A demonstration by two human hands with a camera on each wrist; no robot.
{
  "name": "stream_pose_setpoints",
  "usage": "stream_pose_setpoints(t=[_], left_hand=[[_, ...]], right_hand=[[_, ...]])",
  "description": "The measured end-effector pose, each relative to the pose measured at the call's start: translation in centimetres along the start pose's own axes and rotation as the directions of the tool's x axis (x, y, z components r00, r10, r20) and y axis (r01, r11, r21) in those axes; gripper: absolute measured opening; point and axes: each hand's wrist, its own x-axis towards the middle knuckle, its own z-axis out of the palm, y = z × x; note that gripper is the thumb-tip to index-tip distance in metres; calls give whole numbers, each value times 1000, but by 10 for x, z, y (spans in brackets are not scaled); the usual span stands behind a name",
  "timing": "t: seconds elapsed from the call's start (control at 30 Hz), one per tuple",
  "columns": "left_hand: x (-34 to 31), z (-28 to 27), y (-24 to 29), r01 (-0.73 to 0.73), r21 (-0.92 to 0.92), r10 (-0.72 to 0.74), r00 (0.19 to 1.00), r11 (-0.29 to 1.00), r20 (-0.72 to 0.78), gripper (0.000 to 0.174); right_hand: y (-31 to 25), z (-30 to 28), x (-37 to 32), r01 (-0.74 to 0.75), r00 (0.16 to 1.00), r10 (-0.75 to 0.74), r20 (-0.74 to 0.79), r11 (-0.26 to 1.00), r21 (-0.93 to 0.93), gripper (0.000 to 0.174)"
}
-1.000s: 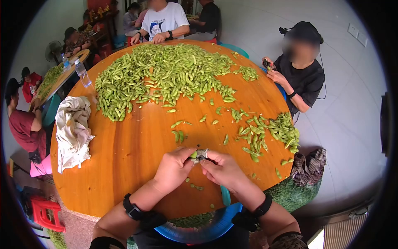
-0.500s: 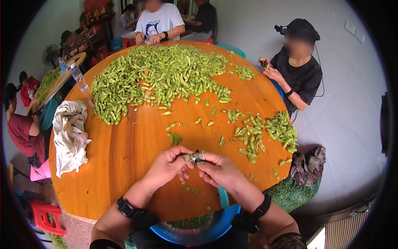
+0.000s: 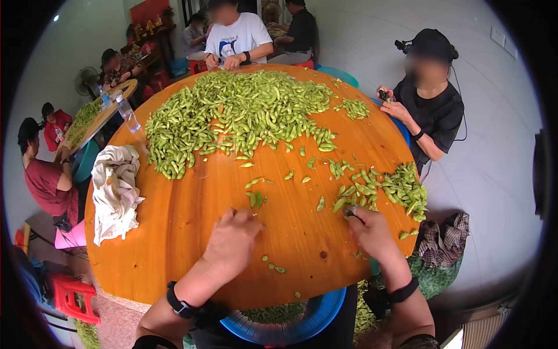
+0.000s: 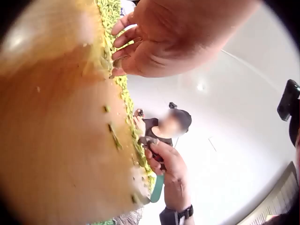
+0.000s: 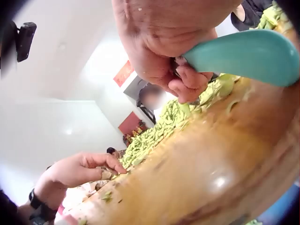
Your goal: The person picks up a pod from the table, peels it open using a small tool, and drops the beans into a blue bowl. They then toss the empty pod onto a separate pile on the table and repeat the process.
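Note:
My left hand [image 3: 231, 241], blurred, hovers over the wooden table [image 3: 192, 244] with its fingers loosely bent and no pod visible in it. In the right wrist view a pale wrap shows near its thumb tip. My right hand [image 3: 376, 232] grips a tool with a smooth teal handle [image 5: 243, 56]; the tool's working end is hidden by the fingers. The right fingertips, with something dark grey [image 3: 350, 212] at them, are right beside a green soybean pod [image 3: 339, 205] at the edge of the small pod pile [image 3: 404, 189]. Several loose pods [image 3: 256, 199] lie between the hands.
A large heap of pods [image 3: 244, 110] covers the far side of the table. A crumpled white cloth [image 3: 116, 192] and a water bottle [image 3: 128, 113] stand at the left. Below the near edge is a blue basin [image 3: 285, 331]. Another person [image 3: 433, 99] sits at the right.
Both hands were together over the near table, a green bean showing between them at first. They have parted: the right moved right and forward to the small pile, the left drew slightly left.

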Motion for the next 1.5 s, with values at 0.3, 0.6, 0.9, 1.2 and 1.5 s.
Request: stream_pose_setpoints(t=[0.3,0.6,0.9,1.2,1.5], left_hand=[[51,17,-58,29,-48,-30,999,998,-14,29],[87,23,-73,197,-133,-213,969,971,-124,18],[54,17,-2,67,-428,-114,990,901,-85,17],[23,32,19,113,-680,-150,989,725,4,32],[22,47,17,3,-612,-123,980,791,-154,29]], right_hand=[[-11,-1,-9,115,993,-116,19,992,46,9],[-6,0,-2,82,983,-93,159,994,74,11],[-49,31,9,-361,873,178,455,863,354,14],[-55,56,-1,-438,845,140,516,735,517,21],[-60,70,-9,-434,889,218,403,684,587,11]])
